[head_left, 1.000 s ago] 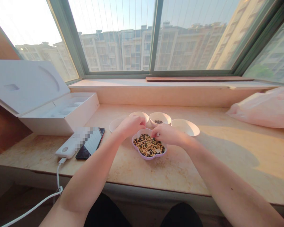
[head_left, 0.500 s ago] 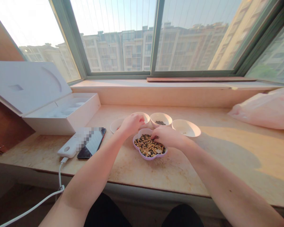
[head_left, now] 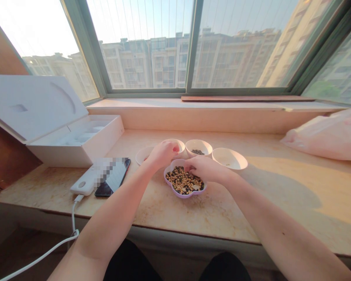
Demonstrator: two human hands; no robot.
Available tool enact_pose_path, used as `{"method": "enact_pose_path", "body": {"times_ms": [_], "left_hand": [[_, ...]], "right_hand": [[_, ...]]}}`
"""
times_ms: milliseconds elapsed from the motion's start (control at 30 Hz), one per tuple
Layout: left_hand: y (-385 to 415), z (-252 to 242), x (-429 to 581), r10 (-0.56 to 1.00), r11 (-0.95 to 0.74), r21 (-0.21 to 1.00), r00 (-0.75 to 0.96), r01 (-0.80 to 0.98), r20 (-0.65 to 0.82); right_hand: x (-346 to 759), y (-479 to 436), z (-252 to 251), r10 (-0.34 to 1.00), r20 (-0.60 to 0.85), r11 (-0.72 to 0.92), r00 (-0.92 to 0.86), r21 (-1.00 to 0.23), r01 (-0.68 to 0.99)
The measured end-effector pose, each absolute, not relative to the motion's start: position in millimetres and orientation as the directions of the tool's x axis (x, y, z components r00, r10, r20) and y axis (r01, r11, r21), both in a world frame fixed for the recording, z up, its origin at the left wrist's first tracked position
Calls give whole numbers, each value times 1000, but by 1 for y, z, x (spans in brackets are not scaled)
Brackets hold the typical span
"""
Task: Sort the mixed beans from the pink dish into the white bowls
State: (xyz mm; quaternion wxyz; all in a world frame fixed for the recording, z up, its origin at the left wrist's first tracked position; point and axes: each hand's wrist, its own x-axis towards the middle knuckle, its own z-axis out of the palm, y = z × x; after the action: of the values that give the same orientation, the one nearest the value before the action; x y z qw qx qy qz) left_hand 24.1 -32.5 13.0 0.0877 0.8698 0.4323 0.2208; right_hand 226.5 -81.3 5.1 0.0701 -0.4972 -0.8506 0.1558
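A purple flower-shaped bowl (head_left: 183,194) full of mixed yellow and dark beans sits on the stone sill in front of me. My left hand (head_left: 162,153) hovers over its far left rim, fingers curled and pinched together. My right hand (head_left: 203,168) rests over the bowl's right side, fingertips pinched down among the beans. Behind them stand small white bowls: one (head_left: 199,146) holding a few dark beans, one (head_left: 229,159) at the right with a few pale bits, one (head_left: 179,143) half hidden by my left hand, and a flat dish (head_left: 142,154) at the left.
A dark phone (head_left: 113,180) and a white power bank (head_left: 86,182) with a cable lie at the left. An open white box (head_left: 76,138) stands further left. A pink plastic bag (head_left: 327,134) lies at the far right. The window ledge rises behind the bowls.
Both hands have shifted slightly; my right hand's fingers have dipped lower into the beans, my left hand has edged towards the back bowls. The view has moved a little.
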Motion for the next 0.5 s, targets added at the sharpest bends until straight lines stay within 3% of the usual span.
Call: {"method": "enact_pose_path", "body": {"times_ms": [133,200,333,500], "left_hand": [[-30,12,23,786,-618,356,541,701,301],[-31,13,23,779,-627,348,551,697,300],[-32,13,22,760,-650,331,568,684,316],[-30,11,22,760,-649,341,559,680,331]], "right_hand": [[232,-76,7,879,-22,344,-477,-663,665],[236,-74,7,890,-24,273,-455,-771,575],[244,-73,10,899,-66,166,-433,-864,475],[244,-77,19,912,-79,117,-403,-890,440]]}}
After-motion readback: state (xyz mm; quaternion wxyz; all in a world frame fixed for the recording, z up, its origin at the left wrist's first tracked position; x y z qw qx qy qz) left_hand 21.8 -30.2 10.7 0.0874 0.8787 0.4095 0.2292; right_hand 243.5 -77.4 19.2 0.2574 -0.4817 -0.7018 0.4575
